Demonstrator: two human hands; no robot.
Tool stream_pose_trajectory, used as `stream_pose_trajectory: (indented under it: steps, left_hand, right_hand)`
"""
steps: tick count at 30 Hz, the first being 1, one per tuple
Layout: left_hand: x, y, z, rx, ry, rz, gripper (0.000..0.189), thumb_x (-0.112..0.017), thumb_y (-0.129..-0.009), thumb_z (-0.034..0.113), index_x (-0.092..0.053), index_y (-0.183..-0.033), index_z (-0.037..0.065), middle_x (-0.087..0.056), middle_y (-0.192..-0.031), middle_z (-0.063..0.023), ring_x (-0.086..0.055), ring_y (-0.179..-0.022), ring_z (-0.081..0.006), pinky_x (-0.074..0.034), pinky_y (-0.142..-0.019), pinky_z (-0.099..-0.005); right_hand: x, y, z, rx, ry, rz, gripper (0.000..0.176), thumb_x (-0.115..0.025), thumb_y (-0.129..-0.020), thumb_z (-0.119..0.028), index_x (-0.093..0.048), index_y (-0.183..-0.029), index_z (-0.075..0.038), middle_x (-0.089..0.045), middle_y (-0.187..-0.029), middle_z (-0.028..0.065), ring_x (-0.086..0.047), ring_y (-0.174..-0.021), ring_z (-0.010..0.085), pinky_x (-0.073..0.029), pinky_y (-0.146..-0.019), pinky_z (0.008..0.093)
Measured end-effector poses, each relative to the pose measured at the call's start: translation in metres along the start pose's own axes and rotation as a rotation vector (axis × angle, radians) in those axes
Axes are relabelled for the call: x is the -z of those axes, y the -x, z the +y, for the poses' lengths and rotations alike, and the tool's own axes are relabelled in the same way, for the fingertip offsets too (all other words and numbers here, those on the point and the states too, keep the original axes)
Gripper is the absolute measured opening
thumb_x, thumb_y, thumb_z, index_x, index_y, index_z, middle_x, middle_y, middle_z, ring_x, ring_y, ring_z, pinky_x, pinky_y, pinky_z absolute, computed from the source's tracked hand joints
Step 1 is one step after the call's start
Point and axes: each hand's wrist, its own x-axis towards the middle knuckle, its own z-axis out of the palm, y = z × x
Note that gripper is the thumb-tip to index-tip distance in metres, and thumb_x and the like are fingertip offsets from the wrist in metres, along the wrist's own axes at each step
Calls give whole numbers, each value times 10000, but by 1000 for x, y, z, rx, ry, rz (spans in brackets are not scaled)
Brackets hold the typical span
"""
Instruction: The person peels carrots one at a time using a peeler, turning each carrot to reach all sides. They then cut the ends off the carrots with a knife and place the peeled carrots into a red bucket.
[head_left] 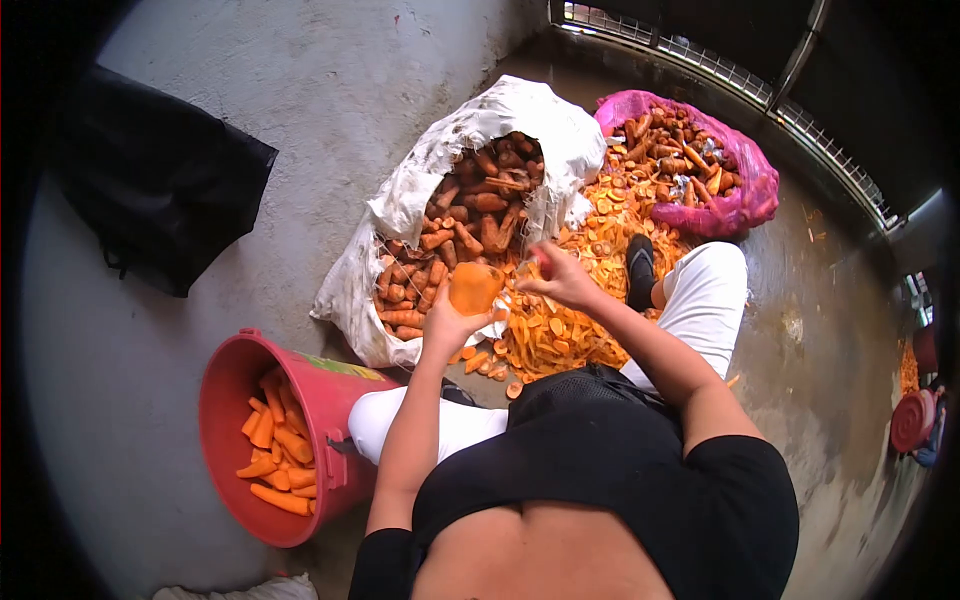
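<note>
My left hand [449, 322] is wrapped round a thick peeled orange carrot [475, 288], in front of the open white sack. To its right, my right hand [563, 277] is closed on a small tool with a red handle [543, 262]; its blade is too blurred to make out. The tool and the carrot are apart. Unpeeled brown-orange carrots [485, 203] fill the white sack [352, 290] behind my left hand. Orange peelings and cut slices [560, 325] lie heaped on the floor below and beyond my right hand.
A red bucket [345, 400] with peeled carrots stands at the left. Behind the peelings lies a pink sack [757, 185] with carrot pieces. A black bag [165, 180] is at the upper left. My shoe [640, 275] rests by the peelings. A red round container [912, 420] is far right.
</note>
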Motion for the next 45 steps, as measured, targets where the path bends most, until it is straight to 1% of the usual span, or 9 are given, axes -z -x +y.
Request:
stream_pose_trajectory:
  steps: [2, 4, 6, 10, 14, 29, 35, 38, 45]
  left_hand:
    - [-1, 2, 10, 3, 183, -101, 627, -843, -620, 188, -548, -1146, 13, -658, -1044, -90, -638, -927, -177, -505, -816, -314]
    - [0, 4, 13, -4, 164, -109, 620, -838, -621, 173, -546, -1144, 14, -656, -1035, -85, -633, -921, -172, -502, -817, -315]
    - [1, 8, 13, -20, 125, -107, 613, -836, -625, 162, -545, -1141, 6, -655, -1035, -83, -631, -922, -169, -501, -817, -312]
    - [3, 11, 17, -37, -177, 5, 697, -790, -594, 351, -527, -1182, 84, -685, -959, -185, -662, -900, -360, -522, -777, -436]
    - [7, 15, 26, -36, -313, -30, 757, -759, -591, 377, -484, -1240, 104, -678, -940, -209, -653, -898, -386, -517, -771, -459]
    - [5, 18, 12, -48, -226, -119, 883, -754, -574, 398, -440, -1346, 107, -670, -1029, -208, -646, -946, -372, -514, -820, -437]
    - [5, 16, 19, 9, -321, -116, 970, -824, -581, 370, -404, -1395, 49, -662, -1104, -183, -653, -1003, -296, -508, -861, -372]
    - [3, 14, 12, -38, -162, -79, 764, -779, -585, 353, -509, -1256, 108, -684, -999, -166, -662, -927, -340, -521, -814, -417]
    - [1, 7, 1, -143, 207, -104, 639, -844, -641, 257, -559, -1162, 22, -682, -1040, -108, -664, -969, -208, -514, -835, -341]
  right_hand:
    - [0, -1, -41, 26, 96, -125, 740, -740, -714, -582, -505, -1194, -71, -659, -957, 212, -660, -852, 327, -501, -705, 419]
    - [-12, -10, -34, 273, 115, 41, 627, -740, -728, -542, -545, -1110, -86, -636, -800, 191, -633, -757, 369, -466, -642, 436]
    - [-6, -15, -31, 173, 175, -62, 568, -729, -741, -518, -564, -1052, -73, -630, -795, 193, -621, -757, 379, -470, -644, 432]
    - [-2, -19, -17, 164, 168, -97, 469, -704, -763, -470, -588, -935, -50, -623, -762, 195, -616, -736, 381, -469, -639, 429]
    - [-2, -10, -27, 119, 156, -135, 464, -701, -752, -455, -624, -966, -50, -628, -747, 176, -624, -713, 358, -468, -633, 413]
    - [2, -8, -19, 246, 304, -188, 331, -659, -792, -369, -629, -901, -58, -630, -717, 168, -634, -683, 337, -480, -623, 433]
    - [12, -12, -23, 72, 592, 33, 326, -650, -807, -381, -578, -905, -79, -671, -799, 109, -662, -720, 311, -524, -658, 443]
    - [27, -12, -11, -100, 645, 131, 388, -655, -811, -411, -559, -960, -66, -670, -805, 137, -663, -740, 337, -522, -658, 446]
    - [11, 5, 15, -40, 79, 60, 538, -396, -970, -539, -569, -1082, -42, -634, -836, 175, -637, -792, 314, -496, -723, 431]
